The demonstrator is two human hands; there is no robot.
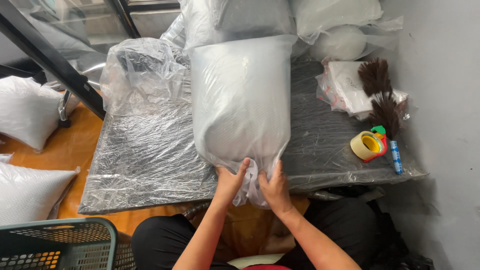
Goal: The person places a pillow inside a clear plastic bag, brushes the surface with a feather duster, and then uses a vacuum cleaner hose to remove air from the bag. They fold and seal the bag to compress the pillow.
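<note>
While both hands, left hand (229, 181) and right hand (274, 189), pinch the bagged pillow's (241, 100) loose end, fingertips seem buried.

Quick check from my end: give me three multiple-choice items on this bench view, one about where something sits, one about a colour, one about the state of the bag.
1. Where does the tape dispenser lie?
A. On the right part of the wrapped board, beside the feather duster
B. In the green basket
C. On the floor by the pillows

2. What colour is the plastic basket at the lower left?
A. Red
B. Green
C. White

3. What is the state of the near end of the bagged pillow?
A. Taped flat
B. Cut away
C. Bunched together between both hands

Answers:
1. A, the tape roll rests on the board next to the duster's handle.
2. B, its rim and mesh are dark green.
3. C, the left hand and right hand pinch the loose plastic at the bag's end.
</note>
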